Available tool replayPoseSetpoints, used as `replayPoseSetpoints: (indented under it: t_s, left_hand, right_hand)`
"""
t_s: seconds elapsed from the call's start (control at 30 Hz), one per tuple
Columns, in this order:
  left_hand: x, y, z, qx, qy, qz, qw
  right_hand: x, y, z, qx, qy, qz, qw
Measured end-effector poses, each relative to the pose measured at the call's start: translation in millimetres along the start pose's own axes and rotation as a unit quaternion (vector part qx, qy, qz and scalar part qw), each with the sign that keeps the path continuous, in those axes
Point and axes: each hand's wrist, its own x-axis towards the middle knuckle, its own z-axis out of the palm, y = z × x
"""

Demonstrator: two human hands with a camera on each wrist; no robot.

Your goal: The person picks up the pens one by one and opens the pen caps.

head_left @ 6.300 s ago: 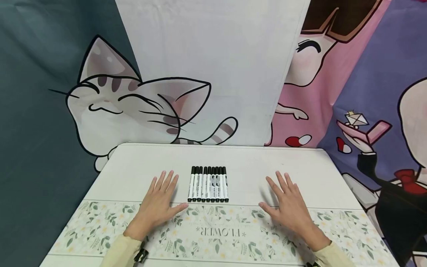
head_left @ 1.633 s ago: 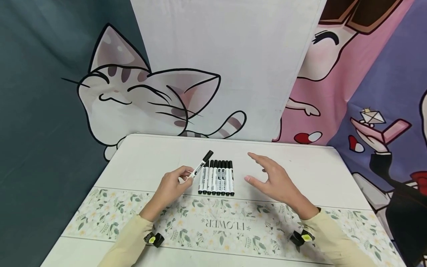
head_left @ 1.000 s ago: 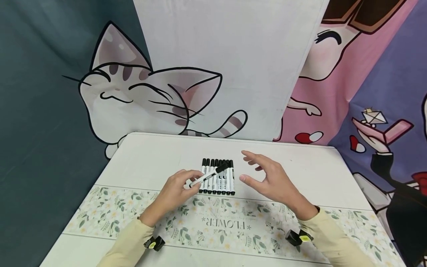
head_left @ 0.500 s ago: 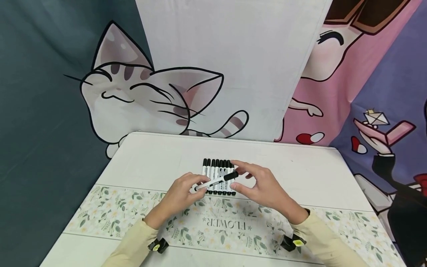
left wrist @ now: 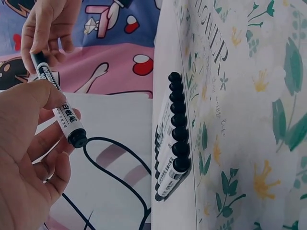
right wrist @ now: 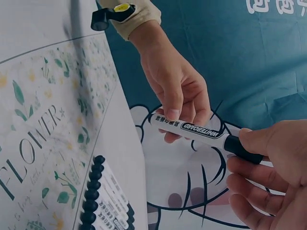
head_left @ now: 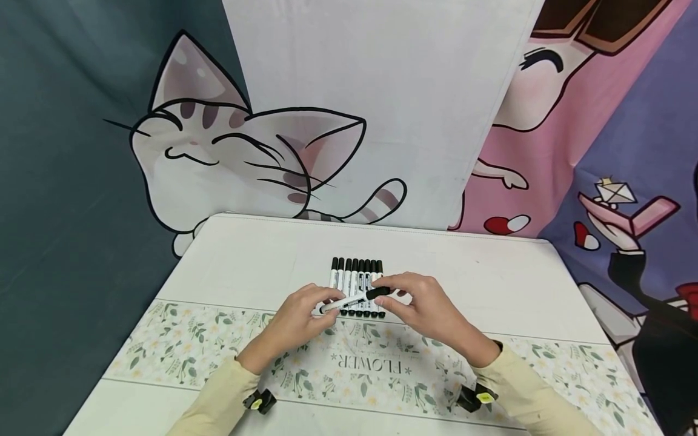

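A: Left side first?
B: Left hand (head_left: 299,318) pinches the white barrel of a marker (head_left: 354,298), held just above the marker row (head_left: 357,287) on the table (head_left: 245,254).
A: Right?
B: Right hand (head_left: 428,309) grips the marker's black cap (head_left: 377,292), fingers curled.
A: Room?
B: Bare tabletop either side of the row; floral mat (head_left: 180,354) along the near edge, backdrop (head_left: 354,91) behind the far edge.

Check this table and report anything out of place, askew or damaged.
Nothing stands out. The markers on the table lie in a tidy, parallel row, caps on. One marker is held above them, the left hand on its barrel, the right hand pinching its cap.
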Motion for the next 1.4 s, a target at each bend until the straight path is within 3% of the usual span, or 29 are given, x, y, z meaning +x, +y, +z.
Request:
replayPoseSetpoints:
  t_s: [0.23, 0.57, 1.03, 1.4]
  left_hand:
    - [3.0, 5.1, -1.5, 0.0, -0.007, 0.017, 0.9998]
    - [4.3, 3.6, 5.3, 0.012, 0.009, 0.03, 0.9994]
    - [2.8, 2.3, 10.0, -0.001, 0.033, 0.027, 0.9991]
    - [3.4, 4.5, 12.7, -0.026, 0.017, 0.018, 0.9993]
  right_hand:
    - [1, -1, 1, -0.017, 0.028, -0.02, 0.999]
    - [-2, -4, 10, -0.001, 0.056, 0.01, 0.998]
    - [-9, 0, 12, 0.028, 0.05, 0.015, 0.998]
    - [-13, 6, 11, 0.031, 0.045, -0.012, 0.998]
